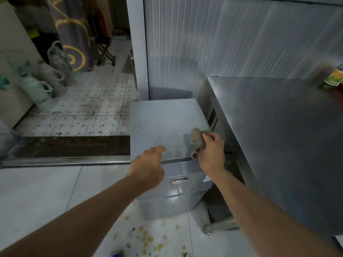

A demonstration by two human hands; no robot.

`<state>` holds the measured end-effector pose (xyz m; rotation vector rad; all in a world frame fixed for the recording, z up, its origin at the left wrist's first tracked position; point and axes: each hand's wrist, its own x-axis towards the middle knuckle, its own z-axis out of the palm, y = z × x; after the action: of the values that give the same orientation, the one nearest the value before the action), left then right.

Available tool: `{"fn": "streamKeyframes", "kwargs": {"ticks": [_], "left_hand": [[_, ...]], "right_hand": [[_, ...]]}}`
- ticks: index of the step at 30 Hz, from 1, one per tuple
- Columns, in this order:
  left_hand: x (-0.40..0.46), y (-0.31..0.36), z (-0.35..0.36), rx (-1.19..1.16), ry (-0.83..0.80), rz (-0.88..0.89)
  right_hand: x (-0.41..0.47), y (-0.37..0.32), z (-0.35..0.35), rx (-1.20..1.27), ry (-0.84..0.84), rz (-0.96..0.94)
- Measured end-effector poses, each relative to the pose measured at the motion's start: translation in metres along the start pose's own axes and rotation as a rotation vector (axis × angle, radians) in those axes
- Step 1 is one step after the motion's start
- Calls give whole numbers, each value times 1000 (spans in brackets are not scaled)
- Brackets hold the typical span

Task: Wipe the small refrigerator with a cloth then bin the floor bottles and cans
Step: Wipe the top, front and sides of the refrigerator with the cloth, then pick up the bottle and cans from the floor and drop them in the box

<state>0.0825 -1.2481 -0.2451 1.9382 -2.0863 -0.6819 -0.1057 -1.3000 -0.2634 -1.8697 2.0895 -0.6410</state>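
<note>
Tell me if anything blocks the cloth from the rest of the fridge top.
Nothing visible does. The right hand grips the crumpled grey cloth at the right front of the small grey refrigerator; its bare top stretches away. The left hand hovers at the front edge.

Right hand (210, 152) grips cloth (198, 140) on small refrigerator (161, 123) top; left hand (148, 167) hovers open.

The small refrigerator (163, 119) was finished in smooth, matt grey metal, its top dulled by smears. A soft, crumpled grey cloth (198, 139) was seen against it. The steel counter (278, 127) beside it was brushed and faintly glossy. The wall panel (222, 43) was ribbed metal, and the floor tiles (37, 191) were smooth and stained.
</note>
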Motion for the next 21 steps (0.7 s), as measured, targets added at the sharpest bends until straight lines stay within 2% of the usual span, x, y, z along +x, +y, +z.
{"fn": "streamKeyframes", "kwargs": {"ticks": [3,4,12,21], "left_hand": [[2,2,2,16,-9,-15],[1,3,2,17,-10,-19],[-22,13,-19,-3,20,-31],[-95,3,-45,-30,-25,-59]], "right_hand": [[7,3,7,-172,-331,-16],[6,3,8,-190,-375,-13],[-28,-20,-12,-146,-300,-76],[-104,-62,-38,-116,-359,-113]]}}
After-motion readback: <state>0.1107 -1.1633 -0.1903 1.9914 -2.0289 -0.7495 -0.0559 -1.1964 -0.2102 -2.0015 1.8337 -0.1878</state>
